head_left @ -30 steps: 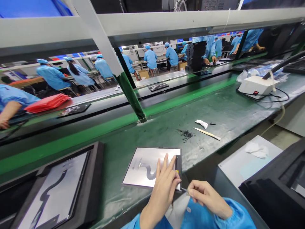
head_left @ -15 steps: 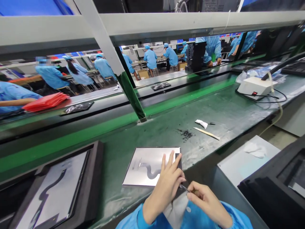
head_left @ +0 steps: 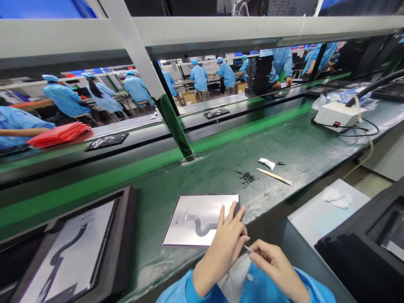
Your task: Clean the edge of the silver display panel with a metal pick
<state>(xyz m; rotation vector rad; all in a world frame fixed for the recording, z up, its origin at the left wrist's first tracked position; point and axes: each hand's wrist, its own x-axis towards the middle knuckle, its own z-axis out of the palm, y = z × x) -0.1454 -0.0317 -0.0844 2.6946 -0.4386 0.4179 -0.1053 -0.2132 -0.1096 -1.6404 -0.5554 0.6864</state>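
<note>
A silver-backed display panel (head_left: 180, 234) with a grey S-shaped ribbon cable (head_left: 199, 226) lies flat near the front edge of the green bench. My left hand (head_left: 222, 242) rests across its right end, fingers stretched out and apart, hiding the near right corner. Pinched between thumb and fingers of my right hand (head_left: 273, 263) is a thin metal tool that looks like tweezers (head_left: 249, 249). Its tip points toward the panel's near right corner, by my left thumb; whether it touches the panel is hidden.
At left, a black foam tray (head_left: 128, 227) holds another panel (head_left: 80, 240). Beyond my hands lie black scraps (head_left: 247, 178), a pale pointed stick (head_left: 274, 176) and a white wrapped piece (head_left: 267, 163). A white lamp base (head_left: 339, 115) stands right. Co-workers sit beyond the conveyor.
My left hand has slid slightly right and toward me, showing more of the ribbon cable. The tool's tip has drawn back a little. Black pouches on the conveyor have shifted right.
</note>
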